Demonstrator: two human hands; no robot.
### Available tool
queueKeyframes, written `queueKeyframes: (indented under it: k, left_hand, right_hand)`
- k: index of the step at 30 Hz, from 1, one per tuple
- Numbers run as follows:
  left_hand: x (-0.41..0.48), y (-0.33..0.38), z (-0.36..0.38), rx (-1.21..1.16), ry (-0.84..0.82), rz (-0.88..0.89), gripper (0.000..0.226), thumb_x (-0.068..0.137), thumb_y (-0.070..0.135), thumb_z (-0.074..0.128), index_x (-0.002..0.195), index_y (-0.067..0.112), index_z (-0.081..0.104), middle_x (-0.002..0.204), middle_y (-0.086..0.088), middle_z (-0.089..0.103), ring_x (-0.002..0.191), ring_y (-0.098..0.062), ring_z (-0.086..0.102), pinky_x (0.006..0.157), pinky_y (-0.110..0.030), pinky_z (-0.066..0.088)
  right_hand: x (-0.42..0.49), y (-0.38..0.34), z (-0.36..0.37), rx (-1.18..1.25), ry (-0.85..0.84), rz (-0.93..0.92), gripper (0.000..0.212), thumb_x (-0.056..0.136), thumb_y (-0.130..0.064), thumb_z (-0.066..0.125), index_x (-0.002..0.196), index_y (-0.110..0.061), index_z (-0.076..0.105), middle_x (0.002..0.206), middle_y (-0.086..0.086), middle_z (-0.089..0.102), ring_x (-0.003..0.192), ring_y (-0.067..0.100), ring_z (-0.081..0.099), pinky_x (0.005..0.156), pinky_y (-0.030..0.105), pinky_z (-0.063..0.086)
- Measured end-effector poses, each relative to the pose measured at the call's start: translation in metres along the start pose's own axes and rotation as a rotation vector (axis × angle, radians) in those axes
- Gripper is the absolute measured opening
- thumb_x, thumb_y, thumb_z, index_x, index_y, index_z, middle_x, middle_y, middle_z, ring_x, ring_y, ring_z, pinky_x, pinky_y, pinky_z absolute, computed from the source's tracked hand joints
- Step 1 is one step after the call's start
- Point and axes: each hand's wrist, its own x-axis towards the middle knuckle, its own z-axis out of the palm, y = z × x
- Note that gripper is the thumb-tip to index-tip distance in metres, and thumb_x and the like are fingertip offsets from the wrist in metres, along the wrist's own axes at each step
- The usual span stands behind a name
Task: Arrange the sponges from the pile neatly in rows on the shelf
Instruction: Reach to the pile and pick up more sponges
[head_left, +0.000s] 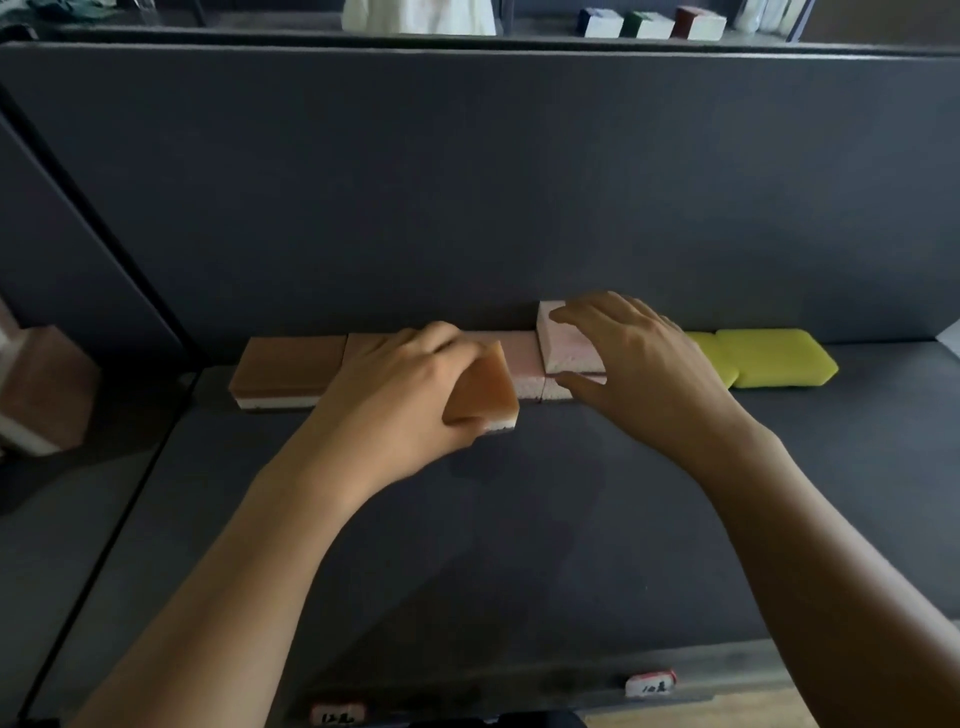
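Running along the back of the shelf (519, 519), one row (524, 356) is partly laid: a brown sponge (291, 364) at left, pink midway, yellow sponges (779, 358) at right. An orange sponge (483, 387) is gripped, tilted, by the left grip (395, 395) at the row's front; a pink sponge (566, 345) is pinched, tilted up, by the right grip (639, 364). Neither seems seated yet; no pile is seen.
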Motion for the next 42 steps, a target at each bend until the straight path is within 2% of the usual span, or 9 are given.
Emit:
queueKeyframes:
  k: [6,15,18,22,25,28,31,35,42]
  left_hand:
    - [0.029,0.003,0.012,-0.007,-0.036,0.018,0.062,0.085,0.045,0.067,0.14,0.031,0.043,0.141,0.014,0.041,0.119,-0.014,0.049,0.093,-0.031,0.038]
    - [0.053,0.002,0.016,-0.061,-0.017,0.049,0.06,0.084,0.042,0.068,0.139,0.027,0.047,0.136,0.01,0.044,0.117,-0.015,0.048,0.099,-0.036,0.041]
    - [0.06,0.002,0.015,-0.071,-0.001,0.059,0.061,0.084,0.038,0.069,0.139,0.027,0.046,0.137,0.01,0.043,0.118,-0.015,0.046,0.097,-0.032,0.039]
    - [0.068,0.002,0.023,-0.11,-0.038,0.05,0.062,0.085,0.033,0.07,0.141,0.026,0.044,0.141,0.009,0.041,0.124,-0.015,0.043,0.099,-0.032,0.04]
    - [0.07,0.004,0.031,-0.106,-0.027,0.058,0.063,0.085,0.03,0.071,0.142,0.023,0.045,0.147,0.005,0.04,0.131,-0.018,0.039,0.107,-0.032,0.034]
    - [0.07,0.006,0.037,-0.01,0.018,0.086,0.059,0.084,0.027,0.071,0.139,0.017,0.051,0.151,-0.002,0.04,0.139,-0.022,0.033,0.115,-0.042,0.029]
    - [0.067,0.008,0.04,0.047,0.061,0.103,0.056,0.082,0.024,0.073,0.135,0.015,0.055,0.152,-0.005,0.039,0.139,-0.025,0.035,0.109,-0.048,0.037]
    - [0.064,0.012,0.043,0.062,0.078,0.094,0.063,0.079,0.032,0.077,0.136,0.017,0.053,0.146,-0.003,0.046,0.133,-0.024,0.043,0.103,-0.042,0.041]
    - [0.066,0.013,0.045,0.016,0.15,0.11,0.049,0.079,0.015,0.077,0.125,0.009,0.062,0.134,-0.004,0.057,0.124,-0.026,0.052,0.097,-0.042,0.049]
  right_hand:
    - [0.007,0.017,0.006,0.001,-0.056,0.006,0.061,0.084,-0.03,0.074,0.14,-0.026,0.051,0.146,-0.005,0.048,0.132,0.021,0.046,0.102,0.041,0.044]
    - [0.01,0.027,0.015,0.016,-0.013,-0.01,0.05,0.081,-0.022,0.077,0.128,-0.028,0.061,0.136,-0.007,0.058,0.121,0.021,0.056,0.081,0.035,0.052]
    - [0.011,0.029,0.016,0.016,0.006,-0.012,0.052,0.079,-0.02,0.078,0.127,-0.029,0.061,0.135,-0.008,0.059,0.12,0.02,0.056,0.078,0.03,0.049]
    - [0.011,0.03,0.018,0.013,0.014,-0.016,0.053,0.079,-0.02,0.079,0.128,-0.028,0.061,0.136,-0.008,0.059,0.12,0.02,0.057,0.076,0.032,0.051]
    - [0.012,0.032,0.018,0.031,0.013,-0.019,0.053,0.079,-0.019,0.079,0.128,-0.027,0.061,0.136,-0.007,0.058,0.12,0.02,0.057,0.077,0.036,0.055]
    - [0.011,0.032,0.019,0.034,0.016,-0.024,0.052,0.08,-0.021,0.079,0.128,-0.027,0.061,0.136,-0.007,0.058,0.121,0.02,0.057,0.077,0.038,0.056]
    - [0.01,0.032,0.02,0.029,0.024,-0.02,0.053,0.08,-0.025,0.078,0.129,-0.028,0.06,0.137,-0.008,0.057,0.124,0.018,0.054,0.08,0.035,0.053]
    - [0.011,0.029,0.022,-0.008,0.047,-0.016,0.056,0.074,-0.028,0.083,0.125,-0.028,0.063,0.132,-0.007,0.061,0.121,0.021,0.056,0.08,0.035,0.052]
    - [0.01,0.029,0.023,-0.03,0.098,-0.026,0.048,0.076,-0.029,0.082,0.12,-0.026,0.065,0.125,-0.006,0.064,0.114,0.025,0.059,0.079,0.037,0.051]
